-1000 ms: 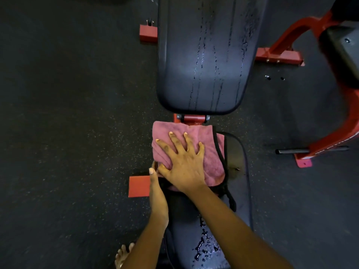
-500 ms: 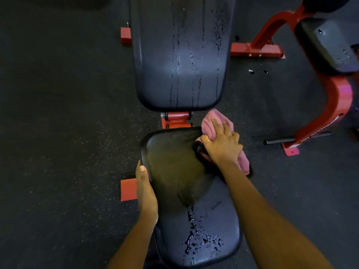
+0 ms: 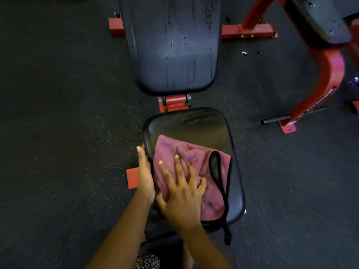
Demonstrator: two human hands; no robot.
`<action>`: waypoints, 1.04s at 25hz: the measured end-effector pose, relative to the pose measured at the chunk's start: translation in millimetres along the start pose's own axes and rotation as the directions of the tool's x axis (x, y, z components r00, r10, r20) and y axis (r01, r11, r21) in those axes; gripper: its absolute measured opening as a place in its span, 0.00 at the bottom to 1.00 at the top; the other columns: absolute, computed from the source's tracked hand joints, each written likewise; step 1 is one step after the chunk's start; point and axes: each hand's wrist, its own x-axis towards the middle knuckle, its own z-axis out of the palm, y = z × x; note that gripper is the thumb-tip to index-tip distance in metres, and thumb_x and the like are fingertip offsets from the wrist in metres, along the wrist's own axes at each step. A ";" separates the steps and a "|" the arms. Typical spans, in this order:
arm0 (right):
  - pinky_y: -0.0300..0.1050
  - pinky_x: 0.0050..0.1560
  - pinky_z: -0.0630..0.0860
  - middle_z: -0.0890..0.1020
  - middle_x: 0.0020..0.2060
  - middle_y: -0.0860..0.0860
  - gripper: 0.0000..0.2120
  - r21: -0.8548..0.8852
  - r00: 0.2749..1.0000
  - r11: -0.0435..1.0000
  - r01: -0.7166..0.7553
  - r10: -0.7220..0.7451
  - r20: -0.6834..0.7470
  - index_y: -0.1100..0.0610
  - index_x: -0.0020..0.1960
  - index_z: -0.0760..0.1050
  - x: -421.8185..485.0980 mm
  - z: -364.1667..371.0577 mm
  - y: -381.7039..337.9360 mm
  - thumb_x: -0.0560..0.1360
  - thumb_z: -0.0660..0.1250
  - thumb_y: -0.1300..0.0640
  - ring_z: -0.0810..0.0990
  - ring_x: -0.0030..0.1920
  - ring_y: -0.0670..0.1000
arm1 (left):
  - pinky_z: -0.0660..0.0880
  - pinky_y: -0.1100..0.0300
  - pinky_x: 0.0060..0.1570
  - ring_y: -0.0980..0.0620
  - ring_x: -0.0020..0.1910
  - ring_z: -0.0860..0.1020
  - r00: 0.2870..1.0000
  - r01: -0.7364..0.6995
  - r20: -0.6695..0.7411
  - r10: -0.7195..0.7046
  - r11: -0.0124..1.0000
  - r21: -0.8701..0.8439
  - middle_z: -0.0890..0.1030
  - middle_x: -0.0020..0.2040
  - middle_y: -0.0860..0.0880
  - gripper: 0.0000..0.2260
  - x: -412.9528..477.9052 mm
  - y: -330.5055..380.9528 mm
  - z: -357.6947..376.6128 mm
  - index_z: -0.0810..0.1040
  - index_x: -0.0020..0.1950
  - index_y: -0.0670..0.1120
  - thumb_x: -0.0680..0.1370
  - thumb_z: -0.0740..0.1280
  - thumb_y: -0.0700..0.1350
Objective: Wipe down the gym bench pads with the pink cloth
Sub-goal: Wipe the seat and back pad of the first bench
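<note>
The pink cloth [image 3: 196, 158], edged in black with a black loop, lies spread over the near half of the black seat pad [image 3: 194, 123]. My right hand [image 3: 182, 193] presses flat on the cloth with fingers spread. My left hand [image 3: 144, 171] rests along the seat pad's left edge, fingers straight. Beyond the seat, the long black back pad [image 3: 172, 45] carries dark streaks of liquid running down it.
The bench's red frame shows as a hinge [image 3: 174, 102] between the pads, a foot [image 3: 132, 177] at left and a crossbar [image 3: 248, 32] behind. Another red machine [image 3: 326, 78] with a black pad and a black peg [image 3: 275, 119] stands at right. Dark speckled rubber floor surrounds everything.
My right hand has swept the cloth from the seat pad's far right corner back to its near left part. The droplets on the near seat are now covered. My left hand stays on the edge.
</note>
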 end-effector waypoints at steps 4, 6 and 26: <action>0.65 0.52 0.72 0.66 0.72 0.48 0.35 -0.018 0.994 0.994 0.106 -0.107 -0.018 0.39 0.72 0.61 -33.0 5.3 5.0 0.64 0.58 0.39 0.65 0.67 0.56 | 0.72 0.52 0.58 0.46 0.58 0.78 0.997 0.068 0.018 -0.069 0.994 0.083 0.81 0.57 0.43 0.30 -8.5 -3.7 -11.8 0.82 0.54 0.50 0.75 0.49 0.68; 0.64 0.50 0.73 0.66 0.71 0.47 0.35 -0.032 0.995 0.996 0.086 -0.087 -0.051 0.40 0.72 0.61 -31.5 3.8 19.0 0.64 0.57 0.39 0.65 0.66 0.56 | 0.73 0.55 0.54 0.51 0.58 0.77 0.994 0.105 0.017 -0.109 0.983 0.150 0.80 0.59 0.47 0.30 -19.9 -21.3 -17.7 0.76 0.62 0.51 0.73 0.52 0.70; 0.41 0.59 0.66 0.74 0.63 0.54 0.30 0.677 0.940 0.687 -0.264 0.341 0.021 0.46 0.73 0.62 21.3 -31.8 177.8 0.71 0.62 0.51 0.73 0.61 0.51 | 0.48 0.52 0.73 0.54 0.75 0.51 0.761 -0.512 0.444 0.473 0.018 0.859 0.57 0.76 0.52 0.27 -60.4 -78.4 32.8 0.58 0.74 0.54 0.77 0.54 0.60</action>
